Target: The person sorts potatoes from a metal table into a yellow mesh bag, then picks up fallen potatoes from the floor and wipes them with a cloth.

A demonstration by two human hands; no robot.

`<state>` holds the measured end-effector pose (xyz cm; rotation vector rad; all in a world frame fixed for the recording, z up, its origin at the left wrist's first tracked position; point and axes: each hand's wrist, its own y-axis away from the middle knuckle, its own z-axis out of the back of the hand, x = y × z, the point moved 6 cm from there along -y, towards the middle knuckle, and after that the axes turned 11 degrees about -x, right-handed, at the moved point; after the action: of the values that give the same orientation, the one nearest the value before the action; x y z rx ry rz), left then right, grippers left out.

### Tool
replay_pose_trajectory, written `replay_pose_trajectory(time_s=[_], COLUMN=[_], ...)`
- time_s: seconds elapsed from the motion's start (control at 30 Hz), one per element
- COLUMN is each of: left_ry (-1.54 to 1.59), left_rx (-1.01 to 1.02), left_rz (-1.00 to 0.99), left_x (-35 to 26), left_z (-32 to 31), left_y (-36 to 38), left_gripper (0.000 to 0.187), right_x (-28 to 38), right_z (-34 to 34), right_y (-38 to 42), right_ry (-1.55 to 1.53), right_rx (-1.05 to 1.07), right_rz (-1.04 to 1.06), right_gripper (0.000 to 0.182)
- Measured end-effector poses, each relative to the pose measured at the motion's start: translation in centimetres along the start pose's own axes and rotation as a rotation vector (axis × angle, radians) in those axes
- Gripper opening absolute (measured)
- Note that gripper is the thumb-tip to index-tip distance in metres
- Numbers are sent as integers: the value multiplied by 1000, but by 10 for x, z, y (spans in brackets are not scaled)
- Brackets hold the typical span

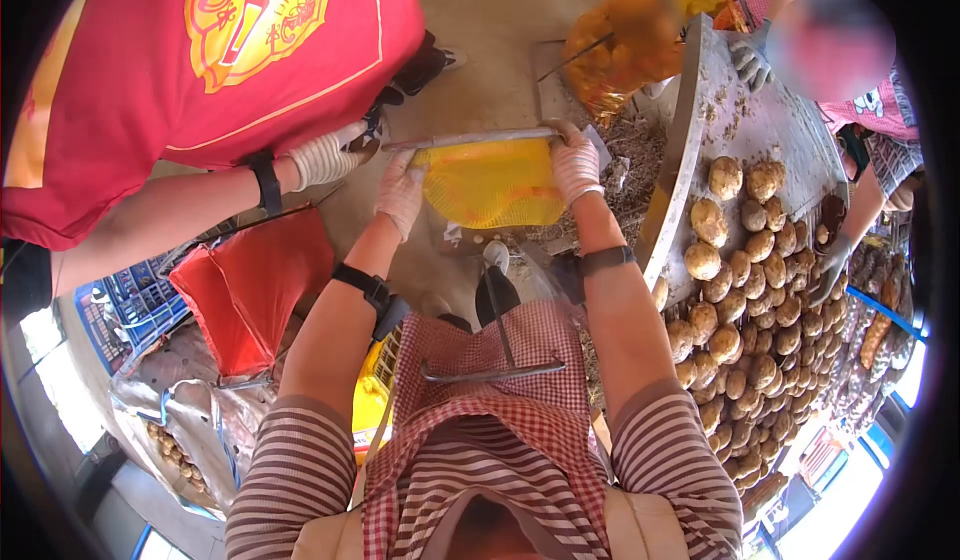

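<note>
A yellow mesh bag (pixel 490 188) hangs from a straight pale rod or rim in front of me. My left hand (pixel 401 192), in a pale glove, grips the left part of its top edge. At the other end, my right hand (pixel 574 163), gloved too, has its fingers wrapped round the top corner of the bag. Just left of the bag is a co-worker's gloved hand (pixel 328 157), near the rod's left end; whether it touches the rod cannot be made out.
Many brown, potato-like tubers (pixel 727 310) lie on a metal table (pixel 684 150) at right. A person in gloves (pixel 870 110) works behind it. An orange bag (pixel 620 55) stands beyond. At left are a co-worker in red (pixel 290 50), a red container (pixel 255 285) and a blue crate (pixel 130 305).
</note>
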<state>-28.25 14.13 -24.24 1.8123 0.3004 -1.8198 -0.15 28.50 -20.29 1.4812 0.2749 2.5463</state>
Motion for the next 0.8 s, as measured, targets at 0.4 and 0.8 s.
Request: replay_pose_trajectory(time_s=[0.4,0.8], left_ry=[-722,-1250], left_rx=[29,53], left_rz=[85,155], left_x=[-35,-75], left_z=[-12,2], left_y=[-11,95], left_gripper=[36,47], right_x=[-32,-5], right_z=[-2,26], right_y=[-5,68], right_ry=[478,592], right_rx=[69,25], right_rz=[157,-158], right_gripper=[32,38])
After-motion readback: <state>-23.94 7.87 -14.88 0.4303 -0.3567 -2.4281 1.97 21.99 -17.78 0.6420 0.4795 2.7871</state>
